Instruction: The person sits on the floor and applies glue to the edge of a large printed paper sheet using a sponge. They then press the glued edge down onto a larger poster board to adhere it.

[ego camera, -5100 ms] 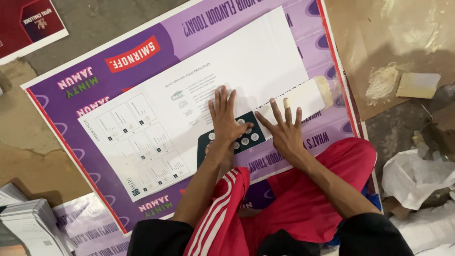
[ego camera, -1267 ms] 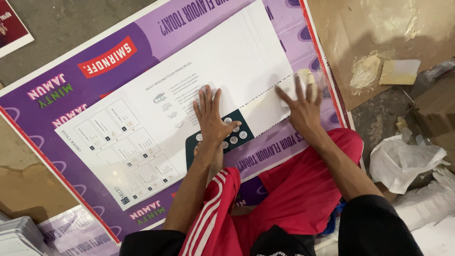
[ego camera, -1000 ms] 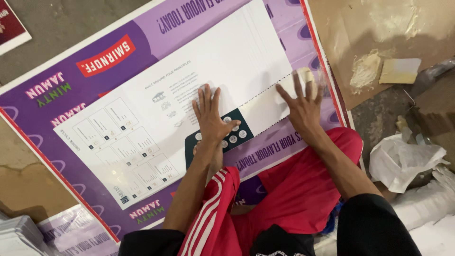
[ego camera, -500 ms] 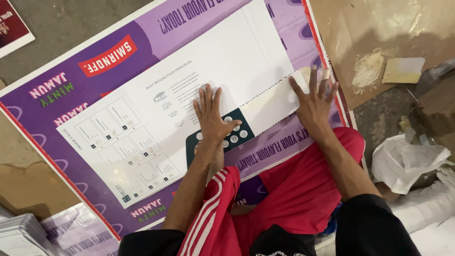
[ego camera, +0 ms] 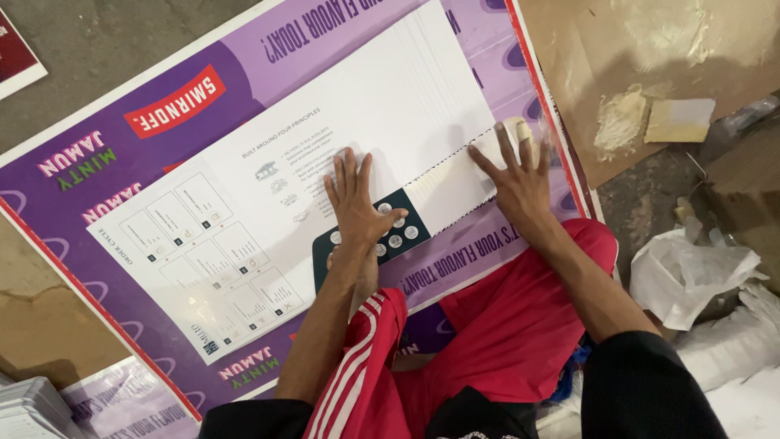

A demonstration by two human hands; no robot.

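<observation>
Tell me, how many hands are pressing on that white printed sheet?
2. The left hand lies flat near the sheet's middle, by the dark panel of round dots; the right hand presses the sheet's right end.

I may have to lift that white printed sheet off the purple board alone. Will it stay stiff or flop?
The white sheet lies quite flat under the left hand and right hand, so it is probably thin and floppy. It is wide, so it would likely sag and looks light. Its surface seems smooth, perhaps slippery on the purple board.
</observation>
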